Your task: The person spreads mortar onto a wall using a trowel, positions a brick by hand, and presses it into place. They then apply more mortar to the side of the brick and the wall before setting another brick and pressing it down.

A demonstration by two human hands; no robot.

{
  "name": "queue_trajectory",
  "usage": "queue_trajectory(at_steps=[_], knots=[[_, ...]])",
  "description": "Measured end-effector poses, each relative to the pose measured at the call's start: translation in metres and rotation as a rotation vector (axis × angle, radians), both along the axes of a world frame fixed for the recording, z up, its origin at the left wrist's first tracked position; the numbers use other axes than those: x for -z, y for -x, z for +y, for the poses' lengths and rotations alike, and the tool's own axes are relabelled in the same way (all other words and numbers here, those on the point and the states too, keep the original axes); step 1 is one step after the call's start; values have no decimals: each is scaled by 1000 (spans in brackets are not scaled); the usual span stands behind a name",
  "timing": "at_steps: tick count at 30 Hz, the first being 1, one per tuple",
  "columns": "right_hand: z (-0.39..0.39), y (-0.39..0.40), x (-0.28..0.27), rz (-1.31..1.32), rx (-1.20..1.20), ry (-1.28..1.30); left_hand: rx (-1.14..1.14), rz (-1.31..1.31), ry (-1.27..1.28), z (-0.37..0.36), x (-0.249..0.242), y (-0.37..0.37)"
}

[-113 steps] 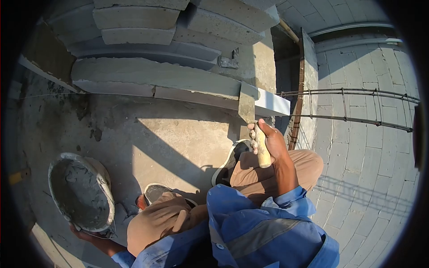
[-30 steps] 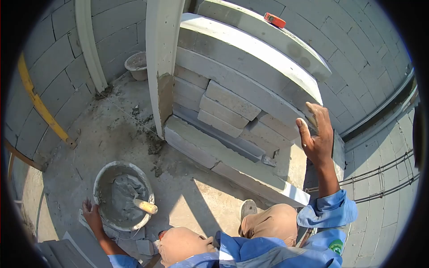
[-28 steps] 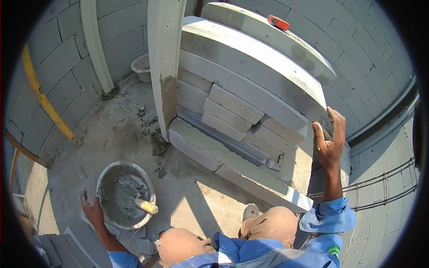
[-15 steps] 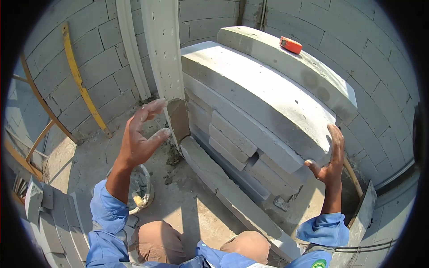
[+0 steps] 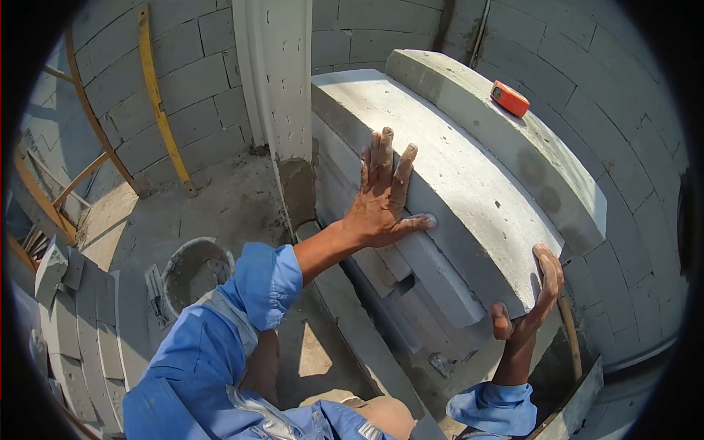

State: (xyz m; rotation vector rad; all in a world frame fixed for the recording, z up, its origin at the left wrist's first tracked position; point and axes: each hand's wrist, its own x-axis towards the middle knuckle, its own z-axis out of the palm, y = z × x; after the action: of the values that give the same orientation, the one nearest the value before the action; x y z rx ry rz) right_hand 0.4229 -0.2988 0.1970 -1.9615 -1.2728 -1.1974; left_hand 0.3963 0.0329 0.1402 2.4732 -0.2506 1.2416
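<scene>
A long pale lightweight concrete block (image 5: 447, 169) lies on a stack of smaller blocks (image 5: 440, 282). My left hand (image 5: 381, 194) is spread against its near side face, fingers pointing up and thumb out to the right. At the block's right end, my right hand (image 5: 539, 293) curls round the corner, with the fingers on the end face and the thumb on the near side. Behind it rests another long block (image 5: 506, 136), and an orange tape measure (image 5: 510, 99) sits on top of that one.
A bucket with grey mortar (image 5: 196, 275) stands on the floor at left. A yellow spirit level (image 5: 155, 99) leans on the block wall (image 5: 198, 73). The white post (image 5: 275, 81) rises beside the stack. A low block course (image 5: 352, 330) runs in front; more blocks (image 5: 81, 330) stand lower left.
My left hand has moved right from the air near the post onto the block's side. My right hand has closed round the block's end. The head view has shifted, showing more of the bucket.
</scene>
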Motion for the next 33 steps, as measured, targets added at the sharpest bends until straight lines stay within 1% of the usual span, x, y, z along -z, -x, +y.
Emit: queue_trajectory(at_steps=[2, 5, 7, 9, 10, 11, 13, 14, 15, 17, 18, 19, 21, 22, 23, 24, 25, 27, 28, 29, 31, 32, 33], knots=[[3, 1, 2, 25, -25, -27, 4, -6, 3, 2, -1, -1], [5, 5, -3, 77, -33, -73, 8, -18, 4, 3, -15, -3], [6, 10, -14, 278, -4, -188, -5, -18, 10, 2, -39, -2], [16, 10, -34, 462, -41, -368, -40, -3, -36, 3, -72, -6], [19, 10, -45, 514, -53, -396, -26, -105, -46, 6, -86, -18], [22, 9, -54, 564, -67, -426, -27, -107, -43, 8, -99, -24], [23, 4, -65, 584, -88, -457, -68, -113, -193, 7, -125, -33], [22, 0, -70, 611, -107, -492, -64, -294, -180, 7, -128, -45], [22, -3, -77, 618, -104, -494, -61, -287, -181, 6, -138, -49], [19, -16, -96, 705, -128, -478, 43, -172, -172, 6, -162, -59], [10, -34, -97, 801, -147, -557, 28, -237, -193, 2, -170, -74], [16, -35, -101, 797, -138, -554, 89, -89, -197, 3, -185, -84], [30, -35, -107, 942, -243, -885, 108, 182, -288, -2, -210, -103], [25, -46, -99, 815, -283, -698, 102, 171, -285, -1, -215, -108], [24, -57, -88, 806, -289, -693, 105, 232, -263, -2, -216, -111], [31, -53, -82, 676, -12, -640, 116, 300, -241, -5, -215, -116], [35, -49, -79, 538, 265, -587, 126, 298, -247, -5, -216, -117], [36, -47, -78, 546, 288, -616, 190, 287, -329, 2, -217, -118], [34, -47, -77, 560, 292, -621, 176, 372, -329, 3, -220, -117], [33, -48, -75, 564, 298, -625, 182, 376, -333, 7, -220, -116], [31, -51, -73, 546, 195, -635, 217, 287, -369, 21, -218, -121], [31, -53, -73, 544, 203, -636, 149, 209, -461, 33, -218, -123], [32, -53, -73, 538, 207, -631, 78, 187, -531, 48, -215, -130]])
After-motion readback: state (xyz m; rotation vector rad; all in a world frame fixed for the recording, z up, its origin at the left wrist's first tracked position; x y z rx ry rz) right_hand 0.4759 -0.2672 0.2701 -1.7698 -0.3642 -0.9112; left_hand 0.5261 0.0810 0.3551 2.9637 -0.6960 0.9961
